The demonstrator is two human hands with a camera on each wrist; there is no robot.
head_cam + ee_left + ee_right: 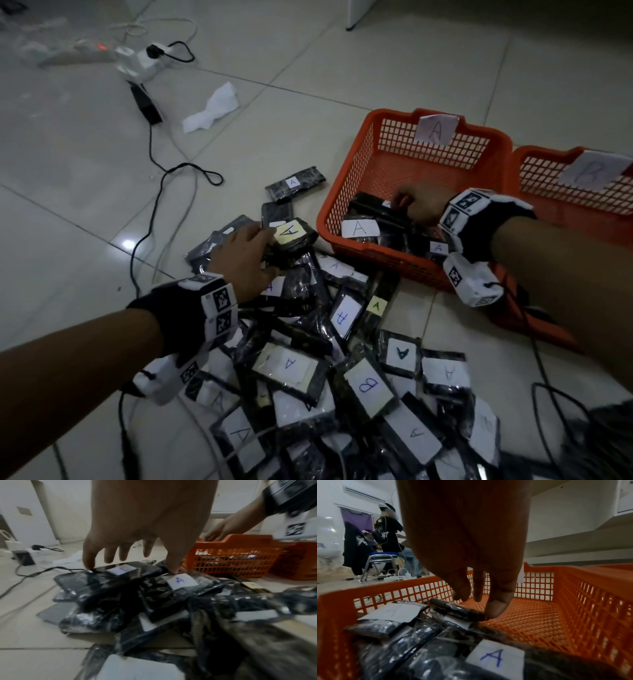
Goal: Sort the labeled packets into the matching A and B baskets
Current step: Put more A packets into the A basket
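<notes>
Black plastic-wrapped packets (pixel 342 377) with white A and B labels lie heaped on the tiled floor. My left hand (pixel 265 246) is over the heap's far end. Its thumb and an outer finger (pixel 89 562) press opposite edges of a black packet (pixel 120 573), which lies on the pile beside a blue-A packet (pixel 181 581). The orange basket A (pixel 356 161) holds several packets. My right hand (pixel 406 202) hangs inside it with loose fingers. Its thumb tip (pixel 496 608) touches the end of a dark packet (pixel 457 609). Basket B (pixel 565 205) stands to the right.
A power strip (pixel 137 58), black adapter (pixel 147 102) and cables (pixel 154 192) lie on the floor at left, with a crumpled white paper (pixel 212 109). One A packet (pixel 294 183) lies apart near basket A. Other people sit by a chair (pixel 382 558) far off.
</notes>
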